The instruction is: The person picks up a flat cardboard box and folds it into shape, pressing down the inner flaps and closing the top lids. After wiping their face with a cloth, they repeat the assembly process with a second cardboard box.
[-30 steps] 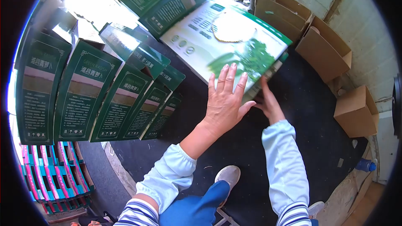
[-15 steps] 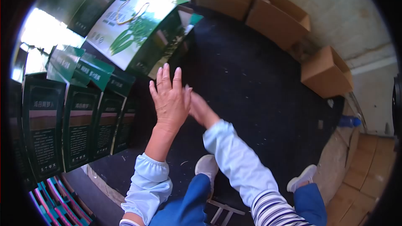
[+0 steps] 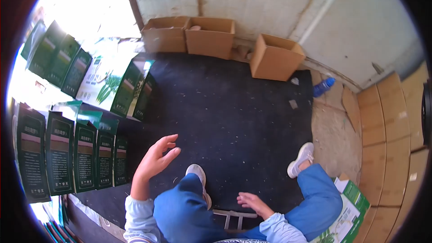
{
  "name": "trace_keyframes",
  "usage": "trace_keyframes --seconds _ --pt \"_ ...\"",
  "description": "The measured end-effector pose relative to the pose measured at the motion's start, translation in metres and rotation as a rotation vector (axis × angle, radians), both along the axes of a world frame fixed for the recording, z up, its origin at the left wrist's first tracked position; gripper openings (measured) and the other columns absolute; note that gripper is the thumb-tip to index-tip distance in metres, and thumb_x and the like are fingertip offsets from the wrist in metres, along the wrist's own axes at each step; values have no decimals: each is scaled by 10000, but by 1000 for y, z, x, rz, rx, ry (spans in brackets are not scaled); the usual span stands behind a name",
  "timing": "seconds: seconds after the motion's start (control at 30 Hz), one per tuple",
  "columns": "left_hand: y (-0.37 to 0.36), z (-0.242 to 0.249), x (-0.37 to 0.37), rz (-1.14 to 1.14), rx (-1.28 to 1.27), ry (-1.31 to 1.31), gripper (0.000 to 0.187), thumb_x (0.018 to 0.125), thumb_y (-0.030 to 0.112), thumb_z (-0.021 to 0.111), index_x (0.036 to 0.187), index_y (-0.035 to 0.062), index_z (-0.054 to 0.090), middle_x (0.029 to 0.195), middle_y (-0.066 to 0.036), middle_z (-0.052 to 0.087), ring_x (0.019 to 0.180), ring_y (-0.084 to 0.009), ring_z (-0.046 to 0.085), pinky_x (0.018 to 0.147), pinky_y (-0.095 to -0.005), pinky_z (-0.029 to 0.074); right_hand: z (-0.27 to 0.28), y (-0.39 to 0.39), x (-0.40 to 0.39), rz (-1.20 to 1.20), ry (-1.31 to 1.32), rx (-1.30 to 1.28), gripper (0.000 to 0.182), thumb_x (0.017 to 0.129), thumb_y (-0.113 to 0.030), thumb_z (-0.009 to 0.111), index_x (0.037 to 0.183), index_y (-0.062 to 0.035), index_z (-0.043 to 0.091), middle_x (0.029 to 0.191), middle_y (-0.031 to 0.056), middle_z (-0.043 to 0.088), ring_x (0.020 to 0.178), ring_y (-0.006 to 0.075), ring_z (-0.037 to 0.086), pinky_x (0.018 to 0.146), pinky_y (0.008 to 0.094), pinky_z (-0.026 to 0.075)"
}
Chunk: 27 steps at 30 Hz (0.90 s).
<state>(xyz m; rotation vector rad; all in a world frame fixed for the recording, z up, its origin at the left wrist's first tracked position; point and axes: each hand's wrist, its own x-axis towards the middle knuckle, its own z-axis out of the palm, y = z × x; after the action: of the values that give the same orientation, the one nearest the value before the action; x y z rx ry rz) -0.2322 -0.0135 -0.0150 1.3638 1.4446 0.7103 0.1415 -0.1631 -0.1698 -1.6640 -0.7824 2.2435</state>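
My left hand (image 3: 156,158) hangs over the black mat (image 3: 216,112), holding nothing, fingers loosely bent and thumb apart. Lower down, near my right knee, my right hand (image 3: 254,203) is also bare, its fingers stretched out to the left. Closest to my left hand is a row of upright dark green cartons (image 3: 60,148) with printed side panels. Behind that row stands a white and green carton (image 3: 108,78) with a green vegetable picture. By my right leg, a similar green and white carton (image 3: 348,213) is partly hidden by my knee.
Open brown cardboard boxes (image 3: 209,42) line the far wall, with another box (image 3: 274,63) nearer. A blue bottle (image 3: 323,87) lies at the mat's right edge. Brown cartons (image 3: 373,117) are stacked at the right. A metal stool frame (image 3: 234,216) shows between my legs.
My hands were close together beside the white and green carton; now they are apart and lower, my right hand back near my knee. The view has swung right, showing the carton by my right leg.
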Motion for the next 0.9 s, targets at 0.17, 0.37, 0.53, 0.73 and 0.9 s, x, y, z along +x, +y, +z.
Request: trace_keyframes --seconds 0.17,0.37,0.53,0.73,0.9 --pt "-67 116 70 -381 326 71 593 775 392 713 1183 -10 559 1199 -172 576 1119 -300 557 962 -395 408 43 -10 24 -50 -55 391 473 955 -248 534 1339 9 435 1235 148 565 1101 193 572 895 307 477" --pt "-92 102 137 -381 550 769 405 720 289 730 985 1 623 967 -172 633 929 -347 590 823 -422 452 187 -47 81 -369 -380 1152 282 905 -79 567 1179 -12 554 1068 119 624 991 193 594 867 301 466" --pt "-88 99 153 -410 495 876 376 780 311 678 972 -5 610 957 -166 629 929 -350 587 815 -417 453 214 -129 218 -920 -1125 1335 284 869 0 527 1151 10 548 1118 148 589 1038 263 566 898 336 445" --pt "-82 94 154 -414 471 917 374 807 334 658 967 -1 606 955 -170 629 932 -357 589 807 -424 456 33 -352 414 -1403 -1671 727 262 841 -113 607 1082 -12 585 981 119 596 870 190 561 747 322 460" --pt "-80 89 155 -432 503 932 360 836 347 627 956 8 612 929 -169 632 908 -352 598 789 -421 460 -44 -439 395 -2160 -960 570 193 831 -181 639 730 -54 535 623 -7 492 511 112 417 456 284 290"
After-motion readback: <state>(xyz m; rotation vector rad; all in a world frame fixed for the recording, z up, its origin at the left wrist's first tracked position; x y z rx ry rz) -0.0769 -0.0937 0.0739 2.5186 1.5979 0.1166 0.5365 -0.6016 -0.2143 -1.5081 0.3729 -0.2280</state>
